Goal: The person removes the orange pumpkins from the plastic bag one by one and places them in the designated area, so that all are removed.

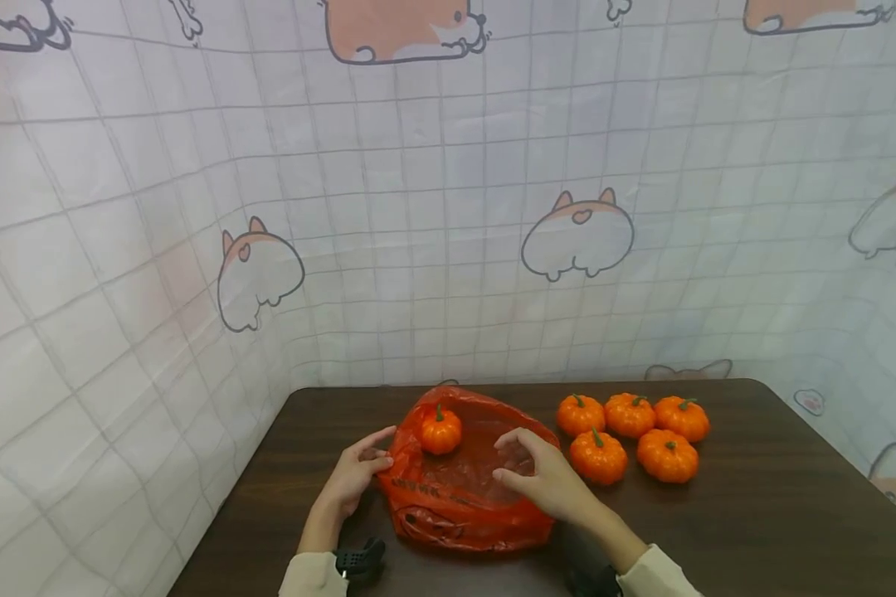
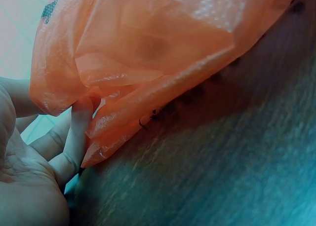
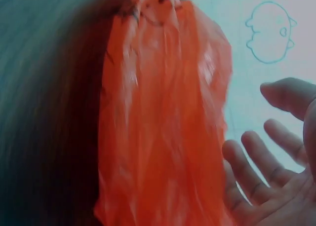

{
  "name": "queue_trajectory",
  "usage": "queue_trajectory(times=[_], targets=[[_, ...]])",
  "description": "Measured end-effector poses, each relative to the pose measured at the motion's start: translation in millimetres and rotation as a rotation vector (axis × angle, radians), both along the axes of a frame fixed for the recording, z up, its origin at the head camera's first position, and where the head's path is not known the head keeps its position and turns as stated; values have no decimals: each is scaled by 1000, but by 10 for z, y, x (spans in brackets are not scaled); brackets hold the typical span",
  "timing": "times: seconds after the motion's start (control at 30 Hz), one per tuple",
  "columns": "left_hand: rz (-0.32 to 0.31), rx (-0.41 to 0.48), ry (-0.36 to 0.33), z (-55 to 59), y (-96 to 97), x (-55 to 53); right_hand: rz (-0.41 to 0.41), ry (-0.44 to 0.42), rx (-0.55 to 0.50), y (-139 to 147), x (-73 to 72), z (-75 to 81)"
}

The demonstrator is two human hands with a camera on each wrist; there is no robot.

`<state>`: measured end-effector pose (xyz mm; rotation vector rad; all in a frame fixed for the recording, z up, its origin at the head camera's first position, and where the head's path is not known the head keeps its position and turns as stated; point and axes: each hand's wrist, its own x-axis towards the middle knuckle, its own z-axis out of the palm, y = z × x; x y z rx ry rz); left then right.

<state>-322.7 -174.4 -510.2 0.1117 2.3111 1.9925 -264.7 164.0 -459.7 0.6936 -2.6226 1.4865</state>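
A red plastic bag [image 1: 478,526] with dark printing stands on the table, its mouth spread wide. Inside it, toward the left, lies one small orange pumpkin [image 1: 441,431] with a green stem. My left hand [image 1: 353,481] pinches the bag's left edge; in the left wrist view its fingers [image 2: 79,137] bend against a fold of the plastic. Above the right part of the bag's mouth hovers my right hand [image 1: 541,477], holding nothing, thumb and fingers apart and loosely bent. The right wrist view shows its fingers [image 3: 261,171] beside the bag's wall.
Several more small pumpkins [image 1: 669,456] sit in a cluster on the dark wooden table [image 1: 762,514], just right of the bag. A white gridded cloth [image 1: 433,207] with dog drawings hangs behind the table and along its sides.
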Motion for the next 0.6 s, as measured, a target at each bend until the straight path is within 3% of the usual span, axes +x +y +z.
queue_trajectory(times=[0.27, 0.6], targets=[[5, 3, -4, -8, -8, -5, -58, -58, -59, -272, -70, -5], [0, 17, 0, -11, -5, 11, -107, -149, -78, -580, -383, -54]])
